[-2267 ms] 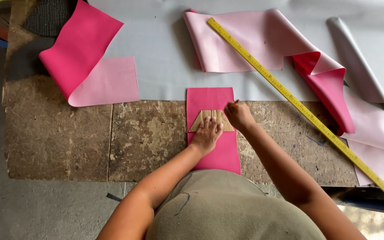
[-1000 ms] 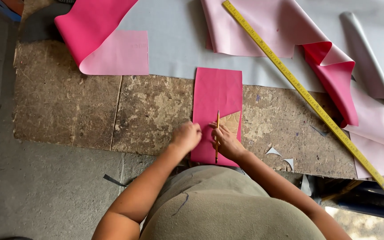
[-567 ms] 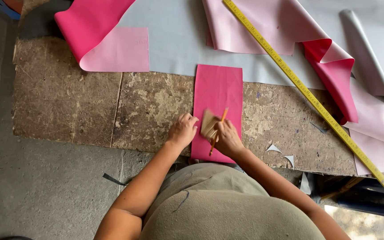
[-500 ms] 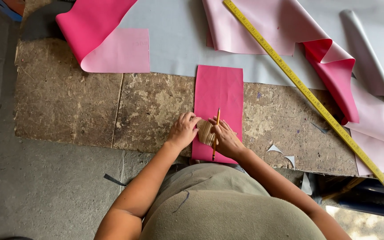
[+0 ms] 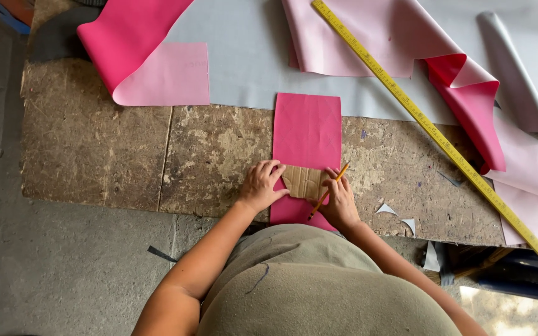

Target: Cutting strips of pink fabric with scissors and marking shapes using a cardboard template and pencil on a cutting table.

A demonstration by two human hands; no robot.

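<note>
Head camera looks straight down, close, at the worn board [image 5: 94,149]

Cardboard template [image 5: 302,182] flat on the pink strip [image 5: 307,134].
Pencil [image 5: 327,191] slants along its right edge; strip lies lengthwise across the worn board [image 5: 126,155].

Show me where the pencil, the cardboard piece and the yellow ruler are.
pencil [image 5: 326,194], head view, middle of its shaft.
cardboard piece [image 5: 303,182], head view, its bare centre between the hands.
yellow ruler [image 5: 428,127], head view, middle of its length.
</note>
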